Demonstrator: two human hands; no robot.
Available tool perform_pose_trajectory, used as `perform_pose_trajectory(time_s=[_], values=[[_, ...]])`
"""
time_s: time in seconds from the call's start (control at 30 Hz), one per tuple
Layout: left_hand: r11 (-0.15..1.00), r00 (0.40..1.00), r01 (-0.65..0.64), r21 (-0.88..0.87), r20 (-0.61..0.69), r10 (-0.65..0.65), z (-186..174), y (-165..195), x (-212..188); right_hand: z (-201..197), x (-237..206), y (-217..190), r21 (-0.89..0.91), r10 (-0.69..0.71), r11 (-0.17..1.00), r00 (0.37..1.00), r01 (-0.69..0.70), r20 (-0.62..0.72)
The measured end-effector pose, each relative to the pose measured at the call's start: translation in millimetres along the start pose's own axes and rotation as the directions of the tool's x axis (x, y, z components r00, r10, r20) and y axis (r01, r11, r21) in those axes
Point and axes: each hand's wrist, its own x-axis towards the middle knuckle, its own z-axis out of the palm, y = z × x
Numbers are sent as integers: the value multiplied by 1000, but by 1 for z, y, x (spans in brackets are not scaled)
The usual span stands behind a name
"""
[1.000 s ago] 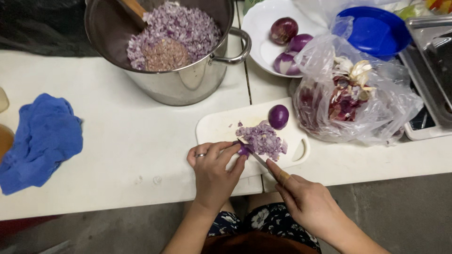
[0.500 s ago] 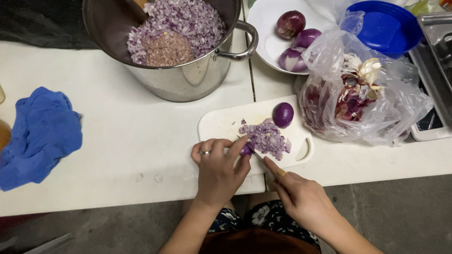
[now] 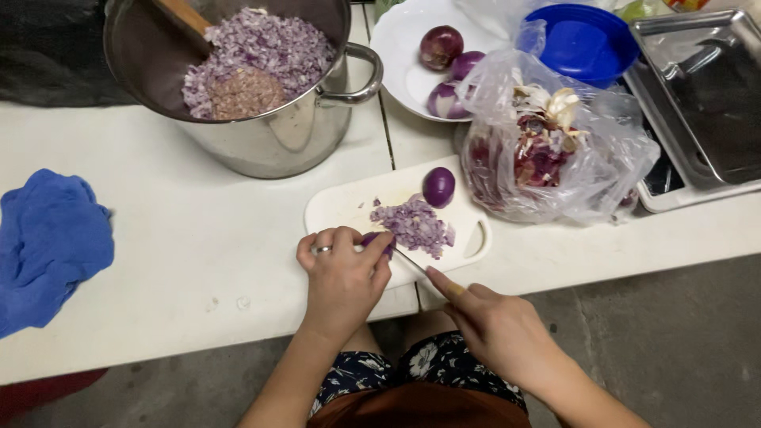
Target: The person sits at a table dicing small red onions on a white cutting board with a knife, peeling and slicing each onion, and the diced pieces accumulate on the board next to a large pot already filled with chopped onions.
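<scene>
A white cutting board [image 3: 341,208] lies at the table's near edge. On it sit a pile of chopped purple onion [image 3: 414,225] and a peeled whole onion [image 3: 438,187]. My left hand [image 3: 342,273], with a ring on one finger, presses a small onion piece [image 3: 372,238] down on the board. My right hand [image 3: 491,325] grips a knife [image 3: 411,265] whose blade lies against that piece, beside my left fingertips.
A steel pot [image 3: 273,131] of chopped onion with a wooden spoon [image 3: 181,13] stands behind. A white plate [image 3: 396,47] holds peeled onions. A clear bag of onion skins [image 3: 547,150], a blue lid [image 3: 583,43], a metal tray [image 3: 701,95] and a blue cloth [image 3: 47,242] surround the board.
The view has shifted a little. Both hands stay at the board's near edge, the knife working at the onion piece under my left fingers.
</scene>
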Motion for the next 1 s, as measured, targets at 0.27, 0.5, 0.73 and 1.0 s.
perform_pose_trajectory(time_s=[0.27, 0.5, 0.73, 1.0], values=[[991, 993, 91, -97, -72, -99, 4, 3, -12, -6, -10, 14, 255, 95, 964, 994, -77, -57], [987, 981, 121, -108, -137, -136, 7, 7, -13, -3, -2, 5, 259, 211, 943, 977, -208, 17], [992, 989, 103, -67, -103, -110, 1, 11, -14, -5, 2, -11, 154, 94, 983, 995, -97, 27], [983, 989, 116, -145, -78, -129, 4, 9, -14, -2, 13, -7, 59, 80, 994, 990, -88, 120]])
